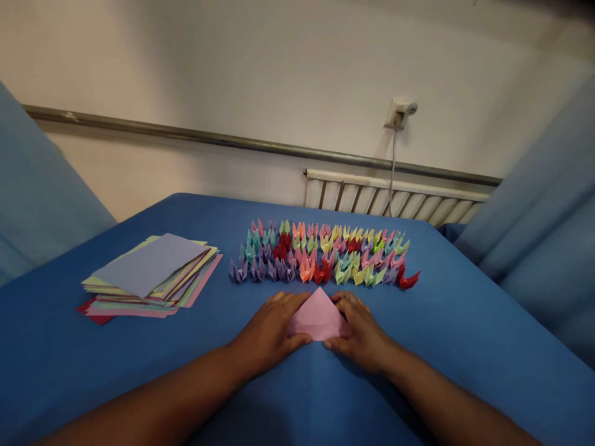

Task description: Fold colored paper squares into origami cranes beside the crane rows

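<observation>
A pink sheet of origami paper, folded to a point at its far end, is held low over the blue surface. My left hand grips its left side, the thumb along the near edge and the fingers behind. Its right side is in my right hand, again with the thumb in front. Both hands cover the outer corners of the paper. Just beyond the fingers stand several rows of small folded paper cranes in red, pink, yellow, green, teal and purple.
To the left lies a loose stack of coloured paper sheets, a lavender one on top. Behind the surface are a wall with a metal rail, a white radiator and a socket with a plugged-in cord. Blue curtains hang at both sides.
</observation>
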Tool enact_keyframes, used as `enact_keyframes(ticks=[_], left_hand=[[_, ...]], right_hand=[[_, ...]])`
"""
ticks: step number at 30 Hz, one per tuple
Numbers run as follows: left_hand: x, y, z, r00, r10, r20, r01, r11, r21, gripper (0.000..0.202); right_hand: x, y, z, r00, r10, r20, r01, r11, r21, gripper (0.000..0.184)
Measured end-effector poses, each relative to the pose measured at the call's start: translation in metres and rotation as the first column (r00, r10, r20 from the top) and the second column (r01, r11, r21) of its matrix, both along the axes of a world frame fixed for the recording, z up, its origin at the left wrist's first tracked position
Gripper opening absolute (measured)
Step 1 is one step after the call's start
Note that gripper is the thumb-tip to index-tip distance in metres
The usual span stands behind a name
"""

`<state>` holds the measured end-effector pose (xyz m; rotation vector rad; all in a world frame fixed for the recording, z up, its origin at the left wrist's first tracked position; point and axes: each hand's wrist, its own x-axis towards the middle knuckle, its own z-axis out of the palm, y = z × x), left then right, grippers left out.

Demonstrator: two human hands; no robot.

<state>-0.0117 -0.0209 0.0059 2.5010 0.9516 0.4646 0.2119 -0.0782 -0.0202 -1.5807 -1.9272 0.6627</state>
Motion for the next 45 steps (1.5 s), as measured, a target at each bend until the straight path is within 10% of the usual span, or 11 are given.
enact_keyframes(ticks=[5, 11, 16, 19, 26, 34, 38, 41, 45], left_hand=[[0.005, 0.000, 0.009, 0.977, 0.063, 0.202, -0.014, 0.972, -0.233, 0.012], [0.015, -0.008, 0.016, 0.689, 0.499, 0.525, 0.029, 0.706, -0.708, 0.031], [0.023, -0.020, 0.021, 0.573, 0.613, 0.544, 0.191, 0.546, -0.816, 0.048], [0.023, -0.022, 0.020, 0.608, 0.606, 0.512, 0.114, 0.572, -0.812, 0.048], [0.018, -0.011, 0.008, 0.797, 0.449, 0.404, -0.076, 0.738, -0.670, 0.029], [0.010, -0.011, 0.009, 0.974, 0.210, 0.086, -0.193, 0.966, -0.172, 0.045], [0.008, -0.021, 0.012, 0.997, -0.011, 0.072, -0.003, 0.983, 0.182, 0.085], [0.007, -0.028, 0.010, 0.963, -0.266, -0.044, 0.269, 0.956, 0.119, 0.093], [0.009, -0.029, 0.008, 0.950, -0.292, -0.106, 0.297, 0.954, 0.037, 0.079]], right_hand=[[0.011, 0.005, 0.001, 0.945, 0.141, -0.294, -0.132, 0.990, 0.051, 0.026], [0.018, 0.007, 0.009, 0.670, 0.135, -0.730, -0.289, 0.953, -0.089, 0.049], [0.011, 0.004, 0.016, 0.526, -0.077, -0.847, -0.240, 0.942, -0.234, 0.040], [0.015, 0.001, 0.021, 0.541, -0.136, -0.830, -0.235, 0.923, -0.304, 0.040], [0.044, 0.001, 0.027, 0.874, -0.048, -0.483, -0.293, 0.741, -0.604, 0.032], [0.046, 0.002, 0.030, 0.917, 0.006, -0.399, -0.320, 0.606, -0.728, 0.034], [0.046, 0.005, 0.028, 0.890, -0.044, -0.454, -0.343, 0.592, -0.730, 0.031], [0.048, 0.008, 0.027, 0.869, -0.102, -0.484, -0.333, 0.604, -0.724, 0.033], [0.049, 0.010, 0.027, 0.839, -0.167, -0.519, -0.319, 0.622, -0.715, 0.036]])
